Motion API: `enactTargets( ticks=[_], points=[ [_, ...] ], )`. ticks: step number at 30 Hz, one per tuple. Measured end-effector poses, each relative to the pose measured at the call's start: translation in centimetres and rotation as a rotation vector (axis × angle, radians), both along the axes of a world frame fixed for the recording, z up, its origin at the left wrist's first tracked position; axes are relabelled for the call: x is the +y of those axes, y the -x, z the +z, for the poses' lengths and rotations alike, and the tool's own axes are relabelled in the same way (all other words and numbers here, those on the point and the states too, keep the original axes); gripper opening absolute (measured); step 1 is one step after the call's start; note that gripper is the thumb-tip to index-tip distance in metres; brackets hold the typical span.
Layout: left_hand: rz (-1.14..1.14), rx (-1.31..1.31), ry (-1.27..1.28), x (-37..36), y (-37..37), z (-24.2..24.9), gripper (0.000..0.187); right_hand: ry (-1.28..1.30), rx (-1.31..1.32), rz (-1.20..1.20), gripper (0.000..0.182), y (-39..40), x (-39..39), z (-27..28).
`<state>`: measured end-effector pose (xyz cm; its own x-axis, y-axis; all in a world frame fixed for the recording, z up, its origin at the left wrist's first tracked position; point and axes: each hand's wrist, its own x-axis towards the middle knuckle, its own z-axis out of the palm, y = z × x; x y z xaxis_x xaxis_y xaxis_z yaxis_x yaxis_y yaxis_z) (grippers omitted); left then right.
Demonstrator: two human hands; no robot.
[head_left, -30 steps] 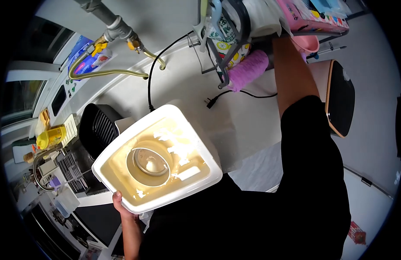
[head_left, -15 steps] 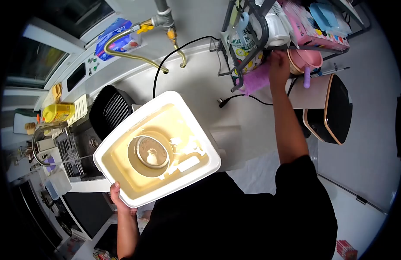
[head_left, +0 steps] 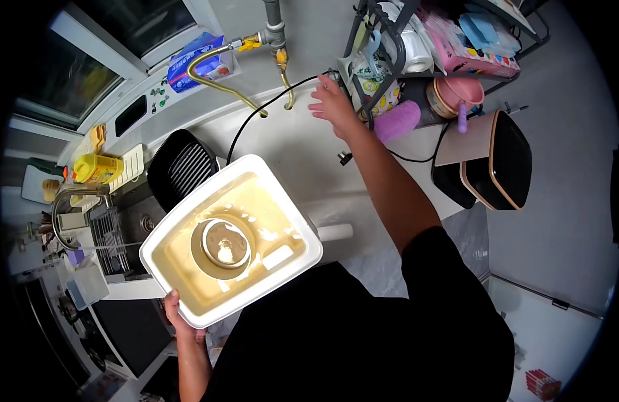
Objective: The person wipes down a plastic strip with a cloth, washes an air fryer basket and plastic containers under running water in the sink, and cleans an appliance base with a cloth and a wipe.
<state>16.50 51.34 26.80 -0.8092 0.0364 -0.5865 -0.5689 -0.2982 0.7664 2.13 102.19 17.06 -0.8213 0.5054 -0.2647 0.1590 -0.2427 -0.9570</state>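
Two hands — left hand gripping white tub, right hand empty

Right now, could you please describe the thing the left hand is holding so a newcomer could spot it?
Find the white counter; in front of it the left hand grips a square white tub. Unlike anything nearby, its inside is yellowish with a round metal fitting at the centre.

A home kitchen: sink faucet, dish soap, countertop.

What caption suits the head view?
Left hand grips a white tub; right hand reaches toward a rack.
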Motion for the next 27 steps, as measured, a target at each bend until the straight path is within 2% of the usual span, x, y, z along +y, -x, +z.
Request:
enactTargets(
  ticks=[1,2,5,8,11,15,16,19,23,27],
  points=[
    [-0.011,-0.006,-0.028,-0.3,0.0,-0.1,0.071,0.191,-0.041,-0.029,0.042,1.3,-0.1,0.0],
    [-0.008,-0.002,-0.034,-0.1,0.0,0.1,0.071,0.185,-0.038,-0.026,0.042,2.9,0.1,-0.5],
    [0.010,0.001,-0.014,0.0,-0.3,0.2,0.072,0.446,0.154,-0.149,0.033,6.0,-0.4,-1.7],
    [0.015,-0.002,-0.015,-0.9,-0.4,-0.4,0.072,0.416,0.286,-0.143,0.026,7.5,-1.4,-1.2],
    [0.038,-0.016,0.004,-1.2,-0.7,-0.3,0.071,0.360,0.271,-0.116,0.021,7.6,-2.6,0.2],
    [0.062,-0.056,-0.017,-3.3,-0.9,-2.2,0.069,0.311,0.305,-0.033,0.025,5.7,-2.1,-1.7],
    [0.068,-0.078,0.004,-4.4,-1.0,-2.9,0.069,0.263,0.228,-0.045,0.029,4.7,-3.0,-0.6],
    [0.008,-0.092,-0.029,-5.9,-0.4,-3.5,0.071,0.332,0.226,0.018,0.039,2.3,-5.0,0.6],
    [0.057,-0.078,-0.079,-7.7,0.5,-4.0,0.068,0.336,0.217,0.156,0.042,-0.5,-8.1,2.2],
    [0.059,-0.077,-0.092,-10.5,1.7,-5.1,0.064,0.319,0.212,0.154,0.043,-2.0,-11.0,4.4]
  ],
)
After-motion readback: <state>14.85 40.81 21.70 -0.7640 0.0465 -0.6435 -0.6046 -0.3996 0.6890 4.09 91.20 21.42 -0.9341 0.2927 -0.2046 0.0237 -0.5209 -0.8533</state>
